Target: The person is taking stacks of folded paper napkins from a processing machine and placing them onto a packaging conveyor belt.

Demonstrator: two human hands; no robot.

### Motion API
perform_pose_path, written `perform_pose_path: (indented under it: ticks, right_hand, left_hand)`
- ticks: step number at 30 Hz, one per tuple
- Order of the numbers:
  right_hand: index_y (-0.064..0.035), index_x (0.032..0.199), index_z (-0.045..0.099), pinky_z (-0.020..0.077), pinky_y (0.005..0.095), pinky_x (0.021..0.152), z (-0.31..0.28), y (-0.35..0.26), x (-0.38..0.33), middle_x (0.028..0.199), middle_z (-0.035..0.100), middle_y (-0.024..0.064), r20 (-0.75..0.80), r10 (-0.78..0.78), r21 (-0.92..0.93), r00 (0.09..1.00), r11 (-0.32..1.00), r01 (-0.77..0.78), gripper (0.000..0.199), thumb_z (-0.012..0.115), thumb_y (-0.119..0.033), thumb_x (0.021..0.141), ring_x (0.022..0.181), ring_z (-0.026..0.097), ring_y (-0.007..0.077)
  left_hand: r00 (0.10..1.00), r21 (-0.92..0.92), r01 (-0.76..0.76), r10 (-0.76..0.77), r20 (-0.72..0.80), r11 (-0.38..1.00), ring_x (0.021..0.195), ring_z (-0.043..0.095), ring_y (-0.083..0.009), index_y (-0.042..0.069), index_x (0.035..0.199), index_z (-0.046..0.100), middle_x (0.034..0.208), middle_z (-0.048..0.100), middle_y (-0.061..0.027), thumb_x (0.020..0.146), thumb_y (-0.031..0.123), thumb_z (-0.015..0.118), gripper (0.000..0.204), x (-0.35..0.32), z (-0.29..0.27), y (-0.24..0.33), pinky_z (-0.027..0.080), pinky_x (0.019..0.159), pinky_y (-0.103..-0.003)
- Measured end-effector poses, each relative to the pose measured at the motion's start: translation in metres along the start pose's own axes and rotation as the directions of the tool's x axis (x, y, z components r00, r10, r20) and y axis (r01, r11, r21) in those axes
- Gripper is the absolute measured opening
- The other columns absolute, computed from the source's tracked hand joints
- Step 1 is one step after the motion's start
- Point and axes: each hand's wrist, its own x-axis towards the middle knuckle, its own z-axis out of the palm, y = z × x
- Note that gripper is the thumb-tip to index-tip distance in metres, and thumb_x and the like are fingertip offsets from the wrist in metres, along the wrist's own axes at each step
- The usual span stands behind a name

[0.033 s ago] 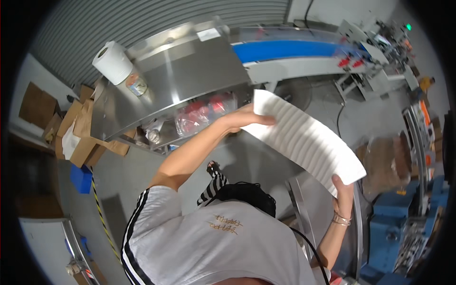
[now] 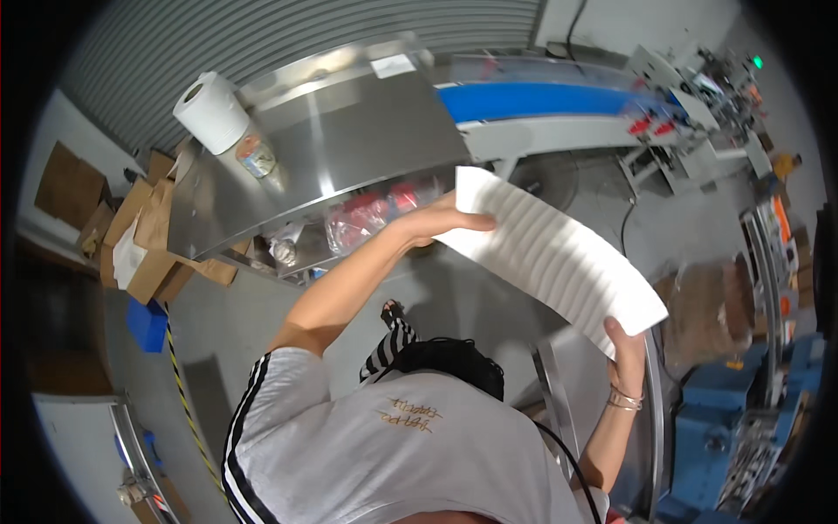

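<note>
A long white ribbed stack (image 2: 554, 253), which looks like many thin soft sheets or pieces pressed side by side, is held up in front of me. It slants from upper left to lower right and bows slightly upward. My left hand (image 2: 449, 220) is closed on its upper left end, thumb on the near face and the other fingers hidden behind. At the lower right end my right hand (image 2: 627, 349) grips it, thumb on the face, with the fingers mostly hidden.
Ahead on the left stands a steel table (image 2: 367, 131) with a white paper roll (image 2: 214, 113) and a jar (image 2: 256, 157). A blue conveyor belt (image 2: 541, 102) runs beyond it. Cardboard boxes (image 2: 144, 231) sit at left; a blue machine (image 2: 716, 402) and steel frame (image 2: 550, 375) lie right.
Both hands and the white stack have shifted very slightly left in the picture, while the surroundings have moved a little right. The grip is the same.
</note>
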Motion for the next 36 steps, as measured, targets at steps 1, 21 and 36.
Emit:
perform_pose_path:
  ticks: [1,21,36]
  right_hand:
    - [0.0044,0.134,0.039,0.0335,0.0331,0.102,0.033,-0.004,0.022,0.130,0.049,0.0104,0.068,-0.027,-0.007,0.997,1.000,0.027,0.071,0.073,-0.011,0.074,0.118,0.047,0.0230]
    - [-0.0062,0.123,0.054,0.0500,0.0333,0.082,0.433,0.022,0.302,0.111,0.061,0.0046,0.700,0.367,-0.304,0.612,0.929,-0.209,0.045,0.069,-0.018,0.082,0.099,0.059,0.0169]
    - [-0.0021,0.129,0.045,0.0433,0.0305,0.089,0.403,0.024,0.327,0.116,0.056,0.0062,0.812,0.264,-0.269,0.520,0.961,-0.066,0.059,0.068,-0.031,0.083,0.106,0.053,0.0156]
  left_hand:
    - [0.998,-0.040,-0.031,0.028,-0.055,0.999,0.124,0.045,-0.0240,0.001,0.138,0.038,0.134,0.048,-0.0140,0.079,0.025,0.072,0.072,-0.009,-0.031,-0.003,0.032,0.105,-0.036]
    - [0.737,0.024,0.180,-0.119,-0.666,0.983,0.132,0.037,-0.0302,0.001,0.143,0.026,0.139,0.042,-0.0202,0.073,0.051,0.073,0.098,-0.097,-0.379,-0.044,0.029,0.108,-0.040]
    - [0.156,-0.195,0.152,-0.218,-0.963,0.969,0.114,0.050,-0.0208,0.022,0.140,0.039,0.127,0.054,-0.0030,0.094,0.035,0.053,0.050,-0.151,-0.374,-0.057,0.040,0.092,-0.044]
